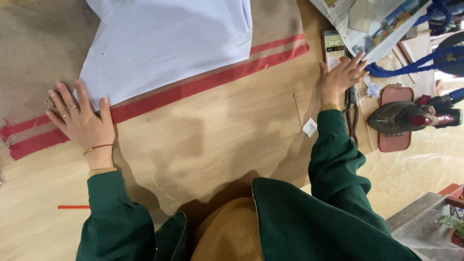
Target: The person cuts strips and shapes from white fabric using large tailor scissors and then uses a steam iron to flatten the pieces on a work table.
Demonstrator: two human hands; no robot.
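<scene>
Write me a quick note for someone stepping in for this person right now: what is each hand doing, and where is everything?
Left hand: flat, fingers spread, pressing the corner of the white fabric onto the brown cloth with red stripes; it holds nothing.
Right hand: open, resting on the wooden table beside the phone, above the scissors.
The iron sits on its red pad, further right.
Done: fabric laid out. Left: nothing picked up yet; no tool in either hand.

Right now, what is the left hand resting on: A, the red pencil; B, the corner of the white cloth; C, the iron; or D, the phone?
B: the left hand lies flat with its fingers on the corner of the white cloth.
</scene>
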